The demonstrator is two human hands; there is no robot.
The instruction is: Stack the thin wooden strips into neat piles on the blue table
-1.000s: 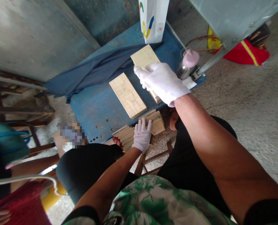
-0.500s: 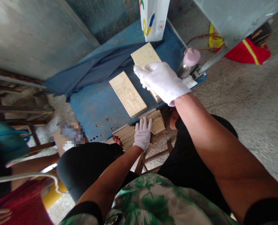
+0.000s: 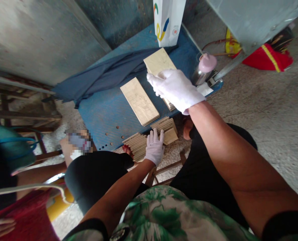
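Note:
My left hand, in a white glove, lies with fingers spread on a fanned pile of thin wooden boards on the floor between my knees. My right hand, also gloved, rests on a stack of pale boards on the blue table, its fingers curled over the stack's left edge. A second, lower stack of boards lies on the table just left of that hand.
A dark blue cloth is bunched along the table's back. A white paper bag stands at the far end, a steel bottle with a pink lid at the right corner. Another person's hand shows bottom left.
Both hands hold nearly the same places. The whole view has shifted slightly to the right.

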